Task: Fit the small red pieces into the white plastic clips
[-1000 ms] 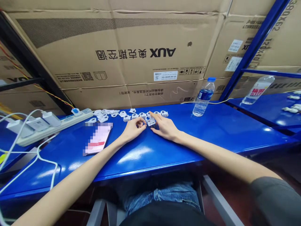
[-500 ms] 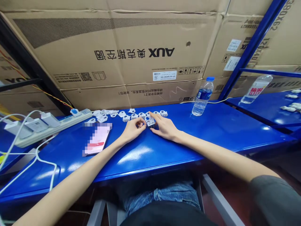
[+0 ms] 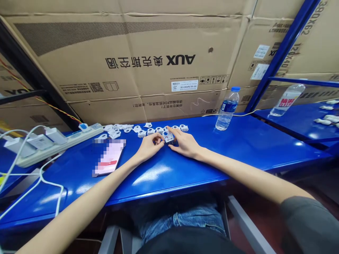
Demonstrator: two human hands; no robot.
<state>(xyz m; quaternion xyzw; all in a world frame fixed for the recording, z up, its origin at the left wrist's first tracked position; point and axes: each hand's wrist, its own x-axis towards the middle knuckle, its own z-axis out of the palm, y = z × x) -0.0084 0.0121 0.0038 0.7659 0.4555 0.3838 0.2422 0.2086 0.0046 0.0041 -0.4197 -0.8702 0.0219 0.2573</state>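
A small white plug-like piece with a ring at its top and dark prongs low on its right side is held up just over the blue table. My right hand grips it from the right, fingers behind its top and thumb below. Close against its left edge is my left hand, its fingers curled and thumb and forefinger pinched together; whatever lies between those tips is too small to make out. Behind the hands runs a row of similar white ringed pieces. Loose white ring parts lie in a pile farther left.
A phone lies left of my left forearm. At the far left, a power strip carries white chargers and cables. A water bottle stands at the back right, and another bottle leans beyond the blue post. Cardboard boxes wall off the back.
The white piece has turned slightly between my fingers, so its ring shows whiter and less blue. Both hands stay in nearly the same place.
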